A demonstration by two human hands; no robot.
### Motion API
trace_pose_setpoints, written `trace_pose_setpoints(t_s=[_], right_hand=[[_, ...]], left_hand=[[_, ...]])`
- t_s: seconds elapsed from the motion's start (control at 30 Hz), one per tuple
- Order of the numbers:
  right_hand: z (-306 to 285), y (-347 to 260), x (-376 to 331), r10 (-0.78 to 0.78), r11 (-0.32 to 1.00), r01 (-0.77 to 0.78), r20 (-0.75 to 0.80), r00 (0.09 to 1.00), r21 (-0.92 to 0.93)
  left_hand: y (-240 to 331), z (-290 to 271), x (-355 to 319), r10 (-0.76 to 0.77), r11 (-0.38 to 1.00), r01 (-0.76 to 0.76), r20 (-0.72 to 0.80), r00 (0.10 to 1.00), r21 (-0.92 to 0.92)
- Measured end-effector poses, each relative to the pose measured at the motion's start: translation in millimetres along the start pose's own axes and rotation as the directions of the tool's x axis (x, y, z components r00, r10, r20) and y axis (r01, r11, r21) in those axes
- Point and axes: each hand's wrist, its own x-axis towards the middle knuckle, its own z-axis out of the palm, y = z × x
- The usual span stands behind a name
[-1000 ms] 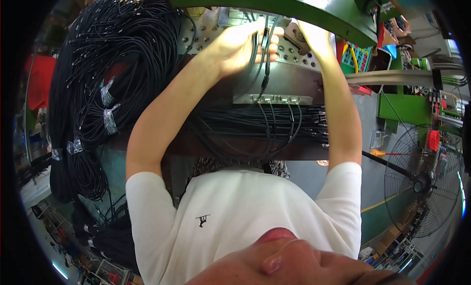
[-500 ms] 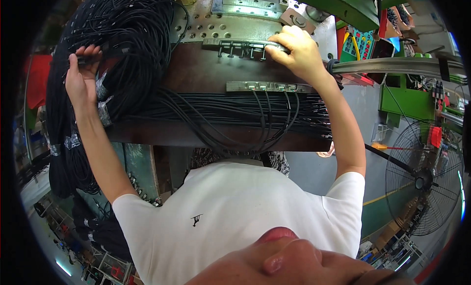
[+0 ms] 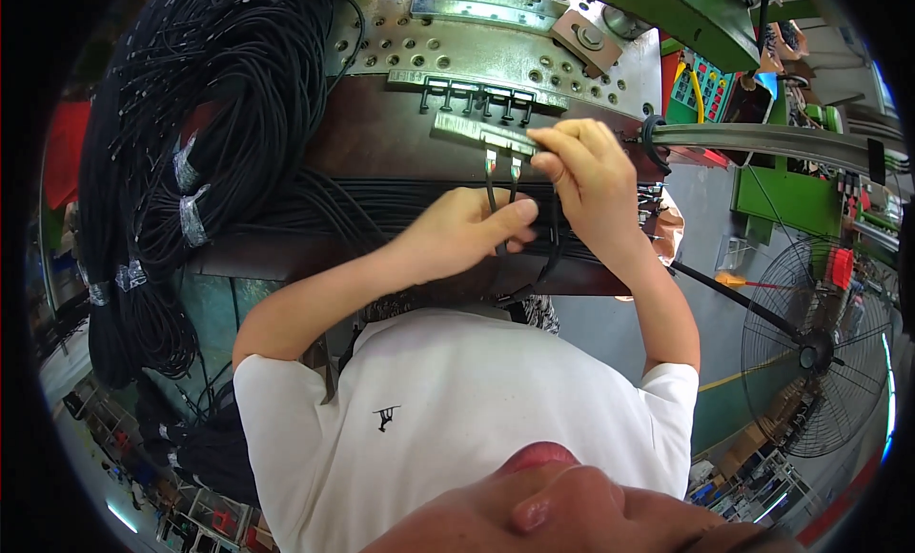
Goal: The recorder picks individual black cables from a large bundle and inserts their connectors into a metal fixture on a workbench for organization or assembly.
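A slim metal bar (image 3: 459, 127) is tilted above the table, its right end pinched by my right hand (image 3: 596, 181). Black cables (image 3: 491, 177) with pale connector ends hang from the bar's lower edge. My left hand (image 3: 462, 231) closes round those cables just below the bar; part of them is hidden by its fingers. Beyond, a second metal bar (image 3: 410, 78) lies at the machine plate's near edge, with several black moulded pieces (image 3: 467, 103) sticking out of it toward me.
A perforated metal machine plate (image 3: 381, 43) is at the back, under a green machine arm (image 3: 667, 15). A large heap of black cables (image 3: 257, 86) covers the left. More cables (image 3: 334, 205) lie along the brown table (image 3: 353, 143). A fan (image 3: 815, 348) stands at right.
My left hand came from the cable heap to the hanging cables. My right hand left the far bar and took the nearer bar, which is now raised and tilted.
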Motion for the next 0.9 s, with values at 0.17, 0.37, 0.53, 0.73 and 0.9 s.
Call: trace_pose_setpoints(t_s=[0.17,0.37,0.53,0.73,0.9], right_hand=[[21.9,34.5,64.4,-0.135,0.988,0.124,-0.135,0.982,-0.088],[48.1,112.9,136.5,-0.176,0.875,0.189,0.07,0.982,-0.446],[37.8,113.2,129.4,-0.131,0.855,0.163,0.098,0.986,-0.493],[29.9,112.1,122.7,-0.034,0.815,0.12,0.16,0.987,-0.567],[47.2,104.9,117.5,-0.18,0.771,0.176,0.057,0.982,-0.612]], left_hand=[[37.9,1.0,14.8,-0.24,0.802,0.273,0.133,0.962,-0.531],[94.4,-55.6,68.4,-0.108,0.875,0.05,-0.094,0.99,-0.482],[93.5,-90.9,115.6,-0.1,0.834,0.046,-0.069,0.993,-0.55],[86.8,-98.7,123.6,-0.103,0.979,0.084,-0.098,0.99,-0.186],[67.5,-157.7,132.9,0.763,-0.229,-0.165,0.282,0.581,0.959]])
